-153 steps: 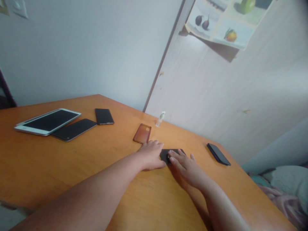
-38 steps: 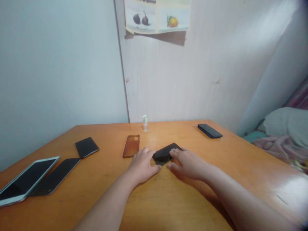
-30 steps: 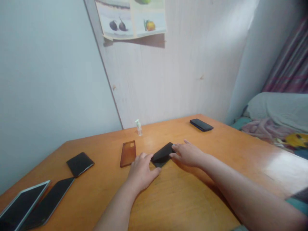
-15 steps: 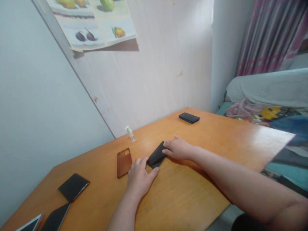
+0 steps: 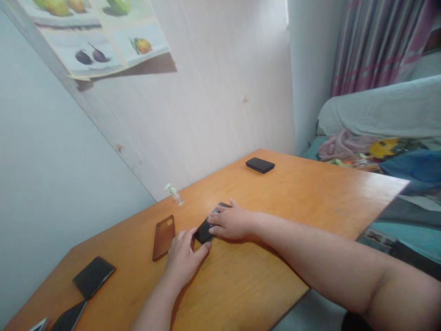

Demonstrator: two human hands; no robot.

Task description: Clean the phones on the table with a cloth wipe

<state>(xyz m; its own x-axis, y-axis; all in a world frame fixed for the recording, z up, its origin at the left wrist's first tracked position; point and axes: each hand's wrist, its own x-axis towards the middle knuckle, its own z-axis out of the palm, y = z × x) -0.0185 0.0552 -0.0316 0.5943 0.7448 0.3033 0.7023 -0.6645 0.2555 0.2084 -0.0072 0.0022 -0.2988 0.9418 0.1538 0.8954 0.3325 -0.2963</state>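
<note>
A black smartphone (image 5: 204, 231) lies flat on the wooden table, its glossy dark face partly covered by fingers. My left hand (image 5: 185, 257) grips its near end, index finger at the left edge and thumb at the near right corner. Across the middle of the phone, my right hand (image 5: 230, 222) rests palm down, fingers stretched out flat over the surface. Just left of the phone sits a brown phone case (image 5: 164, 237) with a camera cutout, its hollow side up; nothing touches it.
A small clear pump bottle (image 5: 175, 195) stands by the wall. Another dark phone (image 5: 260, 165) lies at the table's far corner. On the left are a black flat device (image 5: 94, 277) and a second dark one (image 5: 70, 317). Clothes (image 5: 344, 145) lie beyond the table's right side.
My right hand has moved from the phone's far end onto its middle. The phone's top, matte dark grey before, now looks glossy. My left hand keeps its place; the view has shifted slightly.
</note>
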